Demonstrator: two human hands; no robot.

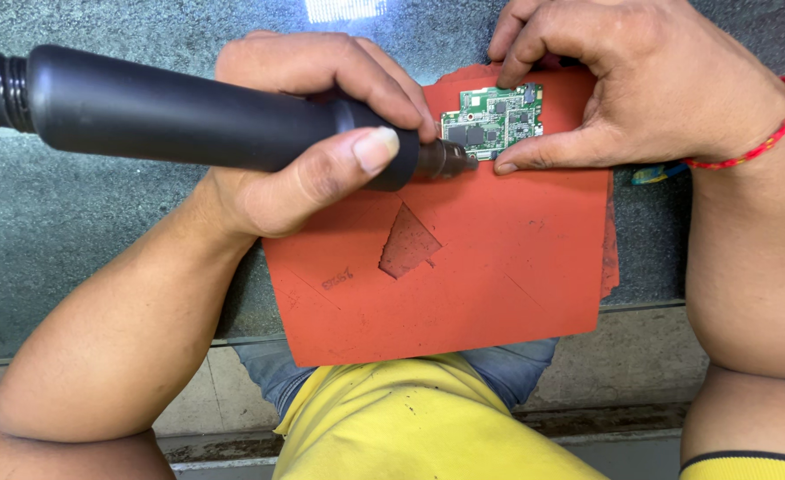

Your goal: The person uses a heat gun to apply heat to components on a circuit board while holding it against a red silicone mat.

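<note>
Two hands work over an orange mat [464, 267] overhanging the desk's near edge. Left hand [312, 133] grips a black hot-air tool [188, 111], nozzle at the green circuit board [492, 123] near the mat's far edge; right hand [641, 80] pinches it steady. Heating seems underway; next, steady aim.

Left hand [312, 133] clenched, right hand [641, 80] pinching.

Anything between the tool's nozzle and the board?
Nothing visible. The nozzle of the tool in the left hand sits right at the lower left edge of the board. The right hand pins the board from its top and right, clear of that edge.
</note>
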